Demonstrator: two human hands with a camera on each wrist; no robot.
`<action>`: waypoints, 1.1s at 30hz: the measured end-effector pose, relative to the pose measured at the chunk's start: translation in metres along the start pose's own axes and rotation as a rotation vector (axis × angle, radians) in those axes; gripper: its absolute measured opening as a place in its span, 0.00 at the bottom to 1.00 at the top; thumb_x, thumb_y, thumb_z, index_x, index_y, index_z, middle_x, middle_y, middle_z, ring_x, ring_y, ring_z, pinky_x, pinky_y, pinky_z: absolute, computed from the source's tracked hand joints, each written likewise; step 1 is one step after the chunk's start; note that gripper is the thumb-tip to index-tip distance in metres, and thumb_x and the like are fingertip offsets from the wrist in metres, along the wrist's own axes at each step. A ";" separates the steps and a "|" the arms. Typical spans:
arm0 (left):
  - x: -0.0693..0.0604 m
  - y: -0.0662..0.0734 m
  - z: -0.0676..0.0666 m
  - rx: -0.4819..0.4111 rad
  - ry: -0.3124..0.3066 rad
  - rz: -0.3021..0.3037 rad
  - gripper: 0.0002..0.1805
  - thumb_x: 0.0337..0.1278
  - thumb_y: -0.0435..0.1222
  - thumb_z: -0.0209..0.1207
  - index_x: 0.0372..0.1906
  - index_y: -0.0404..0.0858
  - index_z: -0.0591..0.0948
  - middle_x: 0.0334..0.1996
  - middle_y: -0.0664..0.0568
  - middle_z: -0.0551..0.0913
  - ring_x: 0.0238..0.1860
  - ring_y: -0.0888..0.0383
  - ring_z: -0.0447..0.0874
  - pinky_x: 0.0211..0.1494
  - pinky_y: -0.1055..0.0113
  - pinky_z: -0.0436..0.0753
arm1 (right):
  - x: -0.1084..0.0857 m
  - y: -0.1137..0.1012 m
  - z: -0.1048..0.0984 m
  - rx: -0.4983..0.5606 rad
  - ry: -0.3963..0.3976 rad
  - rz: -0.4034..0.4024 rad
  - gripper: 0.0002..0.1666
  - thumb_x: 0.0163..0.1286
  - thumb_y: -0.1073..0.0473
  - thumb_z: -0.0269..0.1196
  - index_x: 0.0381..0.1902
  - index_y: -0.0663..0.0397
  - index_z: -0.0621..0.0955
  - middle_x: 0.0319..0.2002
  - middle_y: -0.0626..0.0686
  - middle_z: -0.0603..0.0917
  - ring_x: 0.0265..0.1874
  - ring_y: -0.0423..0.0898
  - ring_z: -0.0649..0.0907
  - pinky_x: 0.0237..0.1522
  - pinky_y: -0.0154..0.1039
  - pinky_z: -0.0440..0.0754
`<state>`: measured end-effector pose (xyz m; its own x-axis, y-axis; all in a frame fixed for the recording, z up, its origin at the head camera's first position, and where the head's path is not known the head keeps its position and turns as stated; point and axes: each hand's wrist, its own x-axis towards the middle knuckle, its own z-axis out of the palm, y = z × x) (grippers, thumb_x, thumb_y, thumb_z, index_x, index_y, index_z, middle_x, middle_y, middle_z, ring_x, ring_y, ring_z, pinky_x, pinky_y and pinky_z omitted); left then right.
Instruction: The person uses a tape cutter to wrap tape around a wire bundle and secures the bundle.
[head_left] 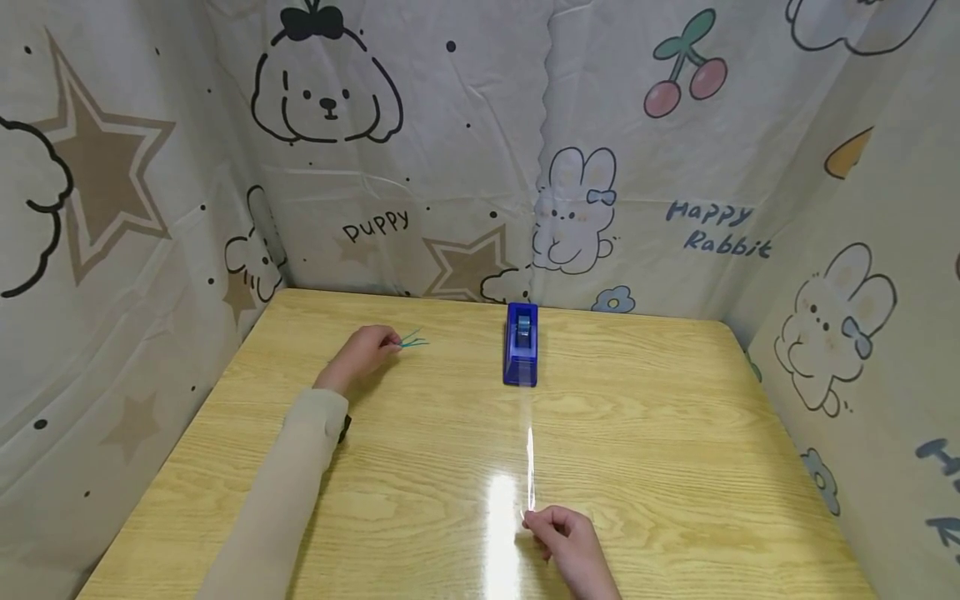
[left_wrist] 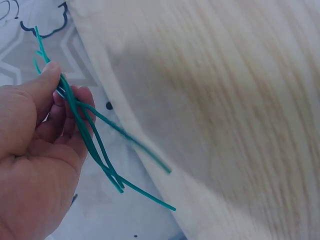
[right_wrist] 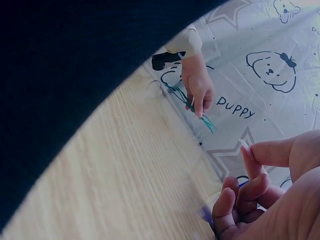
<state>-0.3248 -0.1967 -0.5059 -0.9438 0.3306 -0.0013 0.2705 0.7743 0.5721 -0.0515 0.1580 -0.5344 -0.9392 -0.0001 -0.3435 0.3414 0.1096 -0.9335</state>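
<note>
Several thin green wires are pinched between the thumb and fingers of my left hand, their loose ends fanning out below the grip. In the head view this hand is over the left back part of the table. A blue tape dispenser stands near the table's back edge. From it a strip of clear tape stretches toward the front. My right hand pinches the tape's free end between thumb and index finger. In the right wrist view the tape end shows at the fingertips, while the dispenser is mostly hidden behind the hand.
The wood-grain table carries the dispenser. A printed curtain with cartoon animals and stars encloses it at the back and both sides. Light glares on the tabletop left of my right hand. Dark fabric blocks the right wrist view's upper left.
</note>
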 end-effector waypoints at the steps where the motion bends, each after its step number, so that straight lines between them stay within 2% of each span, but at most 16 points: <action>1: 0.000 0.001 0.001 -0.003 0.001 0.000 0.11 0.76 0.32 0.58 0.51 0.28 0.83 0.48 0.38 0.86 0.50 0.45 0.84 0.59 0.50 0.81 | 0.000 0.000 0.000 0.000 0.000 0.002 0.16 0.74 0.63 0.64 0.36 0.78 0.81 0.31 0.48 0.84 0.27 0.38 0.77 0.30 0.31 0.77; 8: 0.002 0.007 0.006 -0.048 -0.001 0.011 0.09 0.75 0.32 0.59 0.47 0.29 0.84 0.41 0.41 0.86 0.41 0.50 0.85 0.50 0.55 0.84 | -0.001 -0.001 -0.001 0.001 0.000 -0.009 0.15 0.74 0.62 0.65 0.32 0.71 0.83 0.31 0.50 0.85 0.28 0.39 0.78 0.30 0.31 0.77; 12: 0.001 0.011 0.009 -0.063 -0.005 0.019 0.07 0.73 0.32 0.61 0.45 0.30 0.84 0.40 0.42 0.86 0.40 0.52 0.84 0.47 0.58 0.83 | -0.001 -0.002 -0.001 0.004 -0.005 -0.004 0.16 0.73 0.61 0.65 0.34 0.74 0.82 0.30 0.50 0.84 0.28 0.39 0.77 0.30 0.31 0.77; 18: 0.000 0.009 0.018 -0.028 -0.007 0.050 0.04 0.68 0.31 0.64 0.39 0.33 0.86 0.36 0.44 0.87 0.39 0.52 0.83 0.49 0.56 0.81 | -0.001 -0.003 -0.001 0.001 -0.011 -0.005 0.18 0.73 0.61 0.65 0.38 0.78 0.82 0.29 0.48 0.83 0.28 0.39 0.77 0.30 0.31 0.77; 22: 0.001 0.007 0.022 0.007 -0.013 0.047 0.03 0.67 0.31 0.65 0.38 0.35 0.87 0.34 0.46 0.87 0.39 0.51 0.82 0.51 0.52 0.80 | -0.001 -0.003 -0.001 0.008 -0.011 0.000 0.16 0.73 0.61 0.66 0.35 0.75 0.82 0.30 0.49 0.83 0.28 0.39 0.77 0.30 0.31 0.77; 28: 0.001 0.010 0.023 0.056 -0.006 0.008 0.03 0.69 0.33 0.65 0.41 0.37 0.87 0.36 0.47 0.87 0.41 0.50 0.83 0.52 0.51 0.80 | 0.001 0.001 -0.001 0.003 -0.002 -0.004 0.13 0.74 0.62 0.65 0.30 0.67 0.83 0.32 0.51 0.85 0.29 0.39 0.77 0.29 0.31 0.77; 33: 0.000 0.011 0.022 0.069 -0.008 0.009 0.06 0.68 0.33 0.65 0.45 0.36 0.87 0.38 0.46 0.87 0.42 0.50 0.84 0.53 0.50 0.80 | 0.001 0.002 -0.001 0.008 0.002 -0.003 0.13 0.73 0.63 0.65 0.30 0.68 0.83 0.31 0.51 0.84 0.28 0.39 0.77 0.29 0.31 0.77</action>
<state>-0.3178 -0.1760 -0.5179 -0.9399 0.3415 -0.0033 0.2914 0.8069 0.5139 -0.0520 0.1595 -0.5369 -0.9404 0.0012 -0.3402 0.3385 0.1017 -0.9354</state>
